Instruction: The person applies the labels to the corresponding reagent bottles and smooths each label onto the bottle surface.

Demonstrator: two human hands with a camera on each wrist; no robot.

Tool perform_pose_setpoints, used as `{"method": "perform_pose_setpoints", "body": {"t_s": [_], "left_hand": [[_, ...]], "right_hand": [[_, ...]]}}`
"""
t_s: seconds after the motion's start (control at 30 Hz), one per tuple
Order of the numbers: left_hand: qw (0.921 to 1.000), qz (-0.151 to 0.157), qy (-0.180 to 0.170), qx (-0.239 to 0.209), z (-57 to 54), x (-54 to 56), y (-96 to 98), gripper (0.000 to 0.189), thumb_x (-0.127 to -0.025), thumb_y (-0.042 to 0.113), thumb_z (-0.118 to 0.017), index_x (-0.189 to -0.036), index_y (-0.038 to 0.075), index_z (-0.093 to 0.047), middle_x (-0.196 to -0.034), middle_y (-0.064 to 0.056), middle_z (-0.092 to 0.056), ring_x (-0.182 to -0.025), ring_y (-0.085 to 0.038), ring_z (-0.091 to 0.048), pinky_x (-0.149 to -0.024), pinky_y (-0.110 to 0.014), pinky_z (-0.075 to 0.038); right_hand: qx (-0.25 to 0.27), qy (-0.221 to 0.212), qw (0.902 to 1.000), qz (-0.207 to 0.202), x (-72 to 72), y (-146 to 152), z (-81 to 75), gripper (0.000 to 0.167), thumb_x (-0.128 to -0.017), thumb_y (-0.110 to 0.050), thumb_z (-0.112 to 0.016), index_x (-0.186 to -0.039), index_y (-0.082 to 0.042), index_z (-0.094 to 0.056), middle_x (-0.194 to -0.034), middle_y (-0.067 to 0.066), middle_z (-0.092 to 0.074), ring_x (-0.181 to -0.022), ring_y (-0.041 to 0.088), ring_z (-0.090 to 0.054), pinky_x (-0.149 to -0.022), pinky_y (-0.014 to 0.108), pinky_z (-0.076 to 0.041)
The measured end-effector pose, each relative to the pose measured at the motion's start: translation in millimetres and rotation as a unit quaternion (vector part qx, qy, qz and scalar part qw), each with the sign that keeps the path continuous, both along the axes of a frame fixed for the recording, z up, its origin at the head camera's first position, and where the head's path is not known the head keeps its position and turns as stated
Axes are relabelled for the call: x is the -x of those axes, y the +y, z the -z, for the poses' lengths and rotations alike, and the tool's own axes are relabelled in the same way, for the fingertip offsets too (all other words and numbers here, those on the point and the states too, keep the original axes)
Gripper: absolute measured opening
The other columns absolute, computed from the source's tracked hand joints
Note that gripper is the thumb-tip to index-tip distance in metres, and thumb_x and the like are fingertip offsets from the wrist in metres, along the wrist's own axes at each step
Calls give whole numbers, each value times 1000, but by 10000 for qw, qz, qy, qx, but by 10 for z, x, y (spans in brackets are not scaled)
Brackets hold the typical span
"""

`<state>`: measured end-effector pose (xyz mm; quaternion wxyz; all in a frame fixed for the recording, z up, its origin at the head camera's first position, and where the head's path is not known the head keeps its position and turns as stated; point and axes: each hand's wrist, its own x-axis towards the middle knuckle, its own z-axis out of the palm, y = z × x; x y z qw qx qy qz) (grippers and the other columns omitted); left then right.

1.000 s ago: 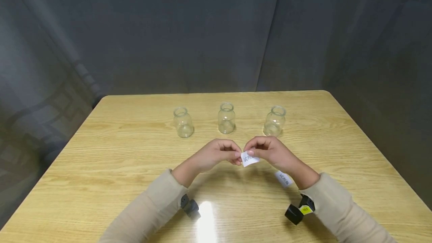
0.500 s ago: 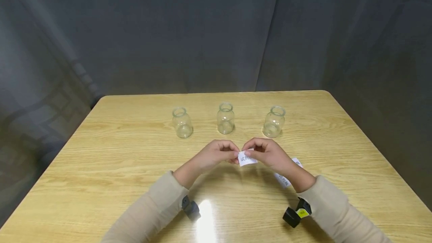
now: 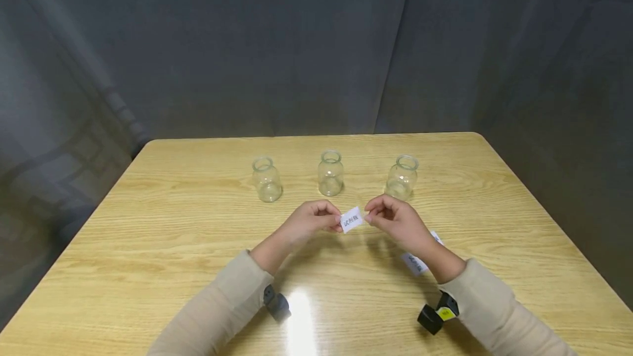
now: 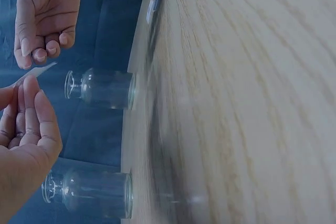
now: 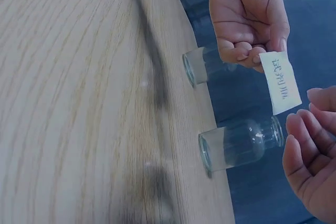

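Observation:
Between thumb and fingers, my left hand pinches a small white paper label by its left edge. Handwritten dark characters face up on the label, seen sideways in the right wrist view. My right hand hovers just beyond the label's other edge, fingers loosely bent, with a narrow gap to the paper and nothing visible in its grasp. Three clear glass jars stand upright in a row behind the hands: a left jar, a middle jar and a right jar.
Another white label lies on the wooden table beneath the right forearm. A further label, partly covered by that wrist, lies just behind it. A dark grey curtain hangs beyond the table's far edge.
Earlier both hands held the label together. The right fingers have come off it and moved slightly right and away; the left hand has shifted the label a little left and farther from me.

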<state>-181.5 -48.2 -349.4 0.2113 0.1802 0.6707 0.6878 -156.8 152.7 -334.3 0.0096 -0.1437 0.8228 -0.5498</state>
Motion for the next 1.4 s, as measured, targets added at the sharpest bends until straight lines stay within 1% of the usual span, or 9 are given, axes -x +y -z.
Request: {"method": "perform_pose_setpoints", "body": {"t_s": [0.17,0.3,0.53,0.6,0.87,1.0,1.1,1.27,1.4], "left_hand": [[10000,73,28,-37,9,17,5,15,-83,1,-52,-90,-12,-51,-77,-5,-57,-71,-13,-56,-75,-34,-46],[9998,166,39,-62,14,29,15,16,-83,1,-52,-91,-12,-51,-79,-4,-57,-75,-13,-56,-79,-37,-45],[9997,214,79,34,13,15,42,18,-82,4,-54,-91,-12,-52,-81,-3,-57,-77,-13,-55,-77,-31,-46],[9998,189,76,74,19,10,51,19,-81,5,-56,-91,-11,-53,-80,-2,-57,-77,-13,-55,-77,-31,-45],[9993,280,157,188,21,-13,81,19,-80,7,-58,-90,-9,-55,-78,0,-58,-75,-12,-53,-82,-48,-39],[9988,298,264,288,26,-17,80,18,-80,6,-57,-90,-9,-55,-78,-1,-57,-76,-12,-53,-81,-47,-40],[9980,266,339,452,33,-14,74,16,-80,8,-57,-89,-6,-56,-80,-2,-57,-77,-13,-53,-81,-43,-42],[9969,191,336,681,48,-4,61,15,-80,9,-58,-88,-3,-58,-81,-2,-57,-79,-13,-52,-81,-40,-42],[9970,196,290,693,56,0,53,15,-80,8,-58,-88,-4,-57,-81,-2,-56,-79,-13,-52,-80,-37,-42]], "right_hand": [[162,-152,9994,-257,-3,-30,12,14,-79,-1,-59,-89,5,-54,-80,9,-54,-71,14,-51,-61,23,-45],[144,-227,9984,-504,-12,-77,26,15,-79,-4,-60,-91,4,-55,-84,10,-56,-75,16,-52,-64,25,-45],[22,-230,9974,-684,-29,-127,86,16,-80,-10,-61,-92,0,-56,-88,8,-57,-79,19,-53,-69,27,-46],[45,-250,9972,-706,-30,-136,102,16,-80,-11,-61,-91,0,-55,-87,8,-57,-79,19,-53,-69,27,-46],[80,-302,9971,-693,-35,-162,136,13,-79,-6,-61,-86,1,-52,-83,8,-54,-75,19,-52,-64,25,-46],[-2,-315,9973,-671,-42,-170,143,12,-79,-5,-60,-85,0,-52,-82,7,-55,-74,18,-52,-64,25,-46],[-96,-318,9973,-658,-43,-170,150,11,-80,-6,-60,-86,0,-53,-82,7,-55,-75,18,-52,-64,26,-46],[-207,-252,9976,-607,-37,-169,159,9,-80,-5,-59,-86,-1,-53,-81,6,-54,-75,19,-52,-64,26,-45],[-252,-206,9978,-571,-36,-172,160,8,-80,-2,-58,-86,-1,-54,-79,6,-54,-74,18,-52,-63,26,-45]]}}
